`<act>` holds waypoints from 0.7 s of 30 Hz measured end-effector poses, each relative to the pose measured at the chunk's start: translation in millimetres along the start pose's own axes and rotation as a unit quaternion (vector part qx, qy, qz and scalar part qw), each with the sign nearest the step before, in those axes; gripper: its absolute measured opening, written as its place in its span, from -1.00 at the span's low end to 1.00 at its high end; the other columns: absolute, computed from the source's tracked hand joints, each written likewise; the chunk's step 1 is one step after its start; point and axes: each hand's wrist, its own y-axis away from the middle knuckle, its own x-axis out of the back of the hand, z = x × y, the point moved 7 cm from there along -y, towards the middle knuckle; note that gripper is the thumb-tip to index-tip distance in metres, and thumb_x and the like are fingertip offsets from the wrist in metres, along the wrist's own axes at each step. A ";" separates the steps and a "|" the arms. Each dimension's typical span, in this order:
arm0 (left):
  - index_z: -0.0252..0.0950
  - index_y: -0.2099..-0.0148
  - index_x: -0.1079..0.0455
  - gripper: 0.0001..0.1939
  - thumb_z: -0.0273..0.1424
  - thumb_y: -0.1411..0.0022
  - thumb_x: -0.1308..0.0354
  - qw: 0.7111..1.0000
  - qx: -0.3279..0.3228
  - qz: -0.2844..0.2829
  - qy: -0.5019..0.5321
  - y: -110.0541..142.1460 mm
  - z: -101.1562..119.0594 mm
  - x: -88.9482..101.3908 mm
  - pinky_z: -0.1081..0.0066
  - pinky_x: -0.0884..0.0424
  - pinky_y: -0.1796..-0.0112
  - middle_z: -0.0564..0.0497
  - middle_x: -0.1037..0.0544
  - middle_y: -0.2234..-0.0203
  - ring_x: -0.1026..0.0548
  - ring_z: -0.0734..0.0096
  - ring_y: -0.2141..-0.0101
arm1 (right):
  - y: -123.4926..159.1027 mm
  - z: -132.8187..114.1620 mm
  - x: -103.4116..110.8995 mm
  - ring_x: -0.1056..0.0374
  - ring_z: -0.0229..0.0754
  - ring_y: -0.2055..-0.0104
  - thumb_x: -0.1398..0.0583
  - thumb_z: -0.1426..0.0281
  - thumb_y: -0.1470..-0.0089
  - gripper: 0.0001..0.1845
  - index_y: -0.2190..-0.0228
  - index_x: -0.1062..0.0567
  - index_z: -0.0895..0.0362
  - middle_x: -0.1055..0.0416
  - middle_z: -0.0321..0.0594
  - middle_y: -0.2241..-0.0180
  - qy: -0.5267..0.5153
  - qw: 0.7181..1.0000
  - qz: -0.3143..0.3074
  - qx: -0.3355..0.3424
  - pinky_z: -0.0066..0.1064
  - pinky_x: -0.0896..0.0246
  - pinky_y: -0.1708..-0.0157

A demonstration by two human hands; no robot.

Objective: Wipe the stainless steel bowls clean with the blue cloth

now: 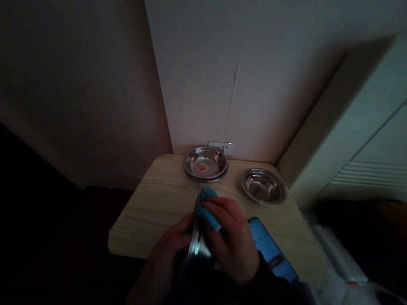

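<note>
My left hand [171,245] grips a shiny metal plate [196,247], tilted up on its edge near the table's front. My right hand [231,236] is closed around a blue-green cloth [207,210] and presses it over the plate's upper rim. The plate's lower part is lost in shadow. Beyond my hands, a stack of metal plates [205,163], the top one with a round sticker inside, rests at the back of the table. Further right sit more stacked metal plates [264,187].
The light wooden table [147,214] has rounded corners and stands against the wall. A phone with a lit screen [273,250] lies beside my right forearm. A wall socket [221,147] is just behind the stack, and a white panel [371,125] rises at right.
</note>
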 end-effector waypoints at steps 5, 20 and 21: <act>-0.26 -0.11 -0.36 -0.50 -0.29 -0.10 -0.14 0.999 0.022 -0.028 0.006 3.3 -3.7 6.1 0.25 -0.16 -0.12 -0.06 -0.46 -0.03 -0.34 0.18 -0.08 | 9.9 1.9 -2.7 -0.32 -0.13 0.08 -0.12 0.47 -0.13 -0.74 0.12 -0.46 0.11 -0.41 -0.13 0.14 -0.018 0.999 0.018 -0.035 -0.25 -0.28 0.09; -0.32 0.32 -0.53 -0.71 -0.23 0.06 -0.30 0.965 0.053 0.169 0.191 -1.5 -6.6 12.5 0.43 -0.39 0.27 0.01 -0.57 0.45 -0.48 0.41 0.41 | 36.9 -38.5 -12.3 -0.26 -0.07 0.08 -0.04 0.42 -0.19 -0.75 0.22 -0.50 0.15 -0.46 -0.14 0.17 0.120 0.983 0.052 0.128 -0.17 -0.19 0.13; -0.33 0.37 -0.51 -0.73 -0.23 0.08 -0.31 0.962 0.052 0.182 0.196 -1.1 -5.7 13.9 0.45 -0.39 0.35 0.04 -0.55 0.52 -0.45 0.45 0.48 | 41.7 -42.2 -12.6 -0.27 -0.11 0.10 -0.03 0.44 -0.21 -0.75 0.25 -0.51 0.14 -0.48 -0.18 0.20 0.125 0.979 0.059 0.149 -0.19 -0.17 0.13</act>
